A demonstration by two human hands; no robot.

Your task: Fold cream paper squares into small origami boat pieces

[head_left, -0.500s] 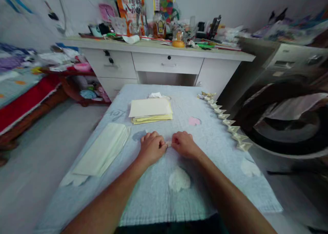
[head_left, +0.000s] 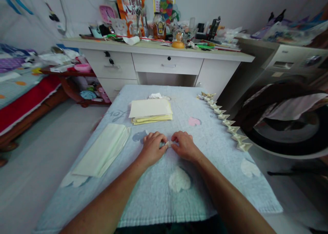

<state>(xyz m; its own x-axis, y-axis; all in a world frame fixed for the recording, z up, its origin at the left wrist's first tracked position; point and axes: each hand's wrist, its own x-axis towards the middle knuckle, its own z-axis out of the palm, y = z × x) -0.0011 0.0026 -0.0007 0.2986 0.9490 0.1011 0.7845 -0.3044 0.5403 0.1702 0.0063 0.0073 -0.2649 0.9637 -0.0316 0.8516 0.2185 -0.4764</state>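
Note:
A small pale piece of folded paper [head_left: 168,144] lies between my two hands, low over the cloth at the middle of the table. My left hand [head_left: 154,146] pinches its left side between thumb and forefinger, which form a ring. At its right side, my right hand [head_left: 185,145] has bent fingers and the thumb on the paper's edge. Its exact fold is too small to make out. Beyond my hands sits a stack of cream and yellow paper sheets [head_left: 151,108]. Left of my left hand lies a fanned pile of pale green paper [head_left: 102,150].
Folded pointed paper pieces [head_left: 227,122] stand in a row along the right edge of the blue tablecloth [head_left: 153,199]. A crumpled white tissue [head_left: 155,95] is behind the stack. A cluttered white desk [head_left: 151,49] stands behind, a washing machine [head_left: 284,66] at right.
The fingers of both hands have spread a little from their tighter pinch, so more of the small folded paper shows. The hands stay in nearly the same place.

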